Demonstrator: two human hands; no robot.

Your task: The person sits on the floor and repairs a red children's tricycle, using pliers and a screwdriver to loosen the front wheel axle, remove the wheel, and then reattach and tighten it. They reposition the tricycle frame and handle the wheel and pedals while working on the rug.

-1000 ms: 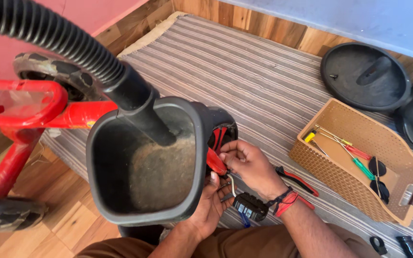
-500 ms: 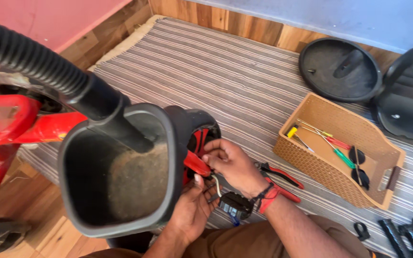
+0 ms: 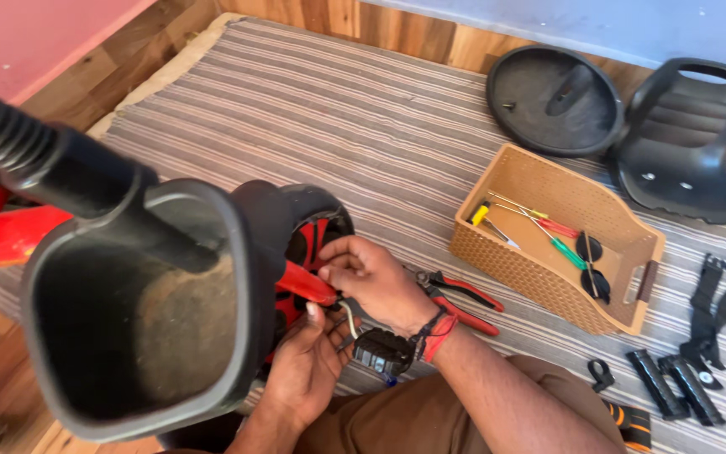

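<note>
1. The right hand [image 3: 376, 282] is curled, its fingertips pinched on the thin white and black wires [image 3: 348, 318] where they run out from beside the red plastic frame bar [image 3: 306, 284] of the ride-on toy.
2. The left hand [image 3: 308, 361] comes up from six o'clock, fingers half closed under the same wires; its thumb points toward twelve o'clock, just beside the right hand's knuckles.
3. The wires lie between the two hands, with their long axis running from about eleven o'clock down to five o'clock, ending at a small black rectangular module [image 3: 382, 351] that hangs just under the right wrist.
4. Both hands touch the wiring; the right is nearer the frame end, the left nearer the module end.
5. The large black plastic bucket-shaped basket [image 3: 140, 328] and its ribbed black hose [image 3: 10, 139] stand at nine o'clock from the hands, hiding part of the frame.
6. Red-handled pliers [image 3: 460, 298] lie on the striped woven mat [image 3: 321, 109] at three o'clock, close to the right wrist.
7. A tan woven plastic tray [image 3: 628, 277] holding screwdrivers sits at two o'clock, well apart.
</note>
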